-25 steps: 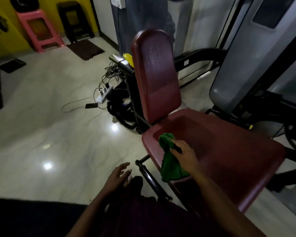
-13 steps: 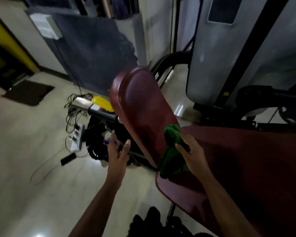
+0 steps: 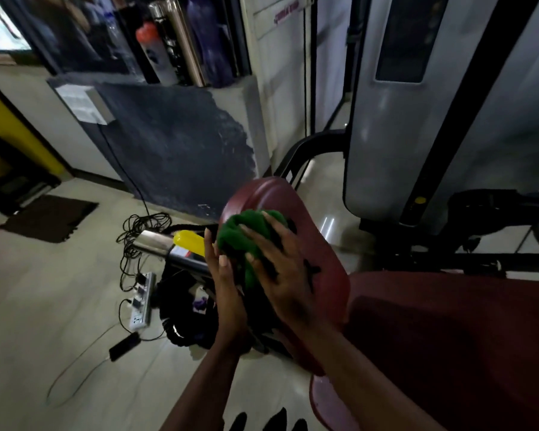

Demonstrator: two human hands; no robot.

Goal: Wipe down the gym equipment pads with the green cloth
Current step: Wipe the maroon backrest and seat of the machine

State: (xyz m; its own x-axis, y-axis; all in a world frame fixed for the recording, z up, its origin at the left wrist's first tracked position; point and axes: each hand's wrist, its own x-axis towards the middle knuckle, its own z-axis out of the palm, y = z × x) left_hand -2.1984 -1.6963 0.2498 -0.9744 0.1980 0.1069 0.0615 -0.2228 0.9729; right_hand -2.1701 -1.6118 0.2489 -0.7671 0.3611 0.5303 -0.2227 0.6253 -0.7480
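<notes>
The green cloth is bunched against the upper front of the maroon back pad. My right hand lies over the cloth with its fingers spread and presses it onto the pad. At the pad's left edge my left hand stands upright, fingers straight, beside the cloth. Lower right, the maroon seat pad spreads out below the back pad.
A grey weight-stack cover and black frame stand right behind the seat. On the floor to the left lie a power strip, tangled cables and a dark mat. A yellow-tipped chrome bar juts out behind the pad. Bottles line a ledge.
My right hand has lifted the cloth from the seat edge up to the top of the back pad and spread its fingers over it. My left hand rose to the pad's left edge.
</notes>
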